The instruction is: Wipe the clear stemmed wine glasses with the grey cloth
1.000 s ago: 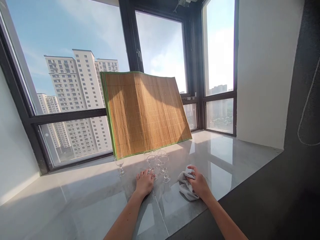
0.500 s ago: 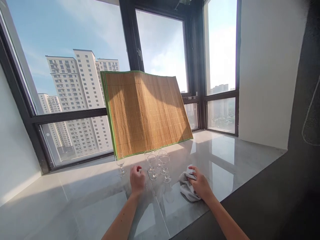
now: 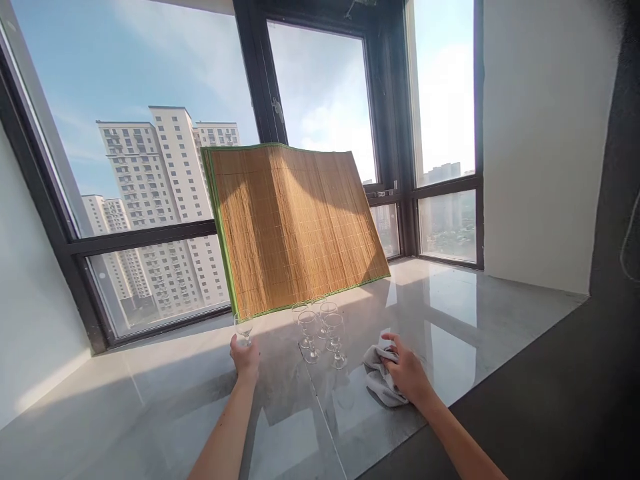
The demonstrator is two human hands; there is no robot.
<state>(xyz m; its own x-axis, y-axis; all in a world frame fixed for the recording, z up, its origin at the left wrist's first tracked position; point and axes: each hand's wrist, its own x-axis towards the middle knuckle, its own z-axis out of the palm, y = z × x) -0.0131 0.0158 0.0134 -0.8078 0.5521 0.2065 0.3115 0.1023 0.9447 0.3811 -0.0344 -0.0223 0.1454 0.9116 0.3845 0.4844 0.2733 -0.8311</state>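
Note:
My left hand (image 3: 245,361) is closed around the lower part of a clear stemmed glass (image 3: 243,325), which stands apart on the left; the stem and foot are mostly hidden by the fingers. To the right of it stands a cluster of several similar clear glasses (image 3: 309,327), upright and close together on the glossy grey tiled sill (image 3: 280,413). Bunched under my right hand (image 3: 407,370) lies a light grey cloth (image 3: 380,381), with the thumb and fingers gripping its folds.
Behind the glasses, a bamboo mat (image 3: 300,227) with green edging leans against the dark window frame (image 3: 145,238). A white wall (image 3: 540,147) closes off the right side. The sill's front edge (image 3: 445,410) runs diagonally past my right forearm.
My left hand has moved left, from beside the cluster to the separate glass, and has closed on it. My right hand stays on the cloth. The view has shifted slightly.

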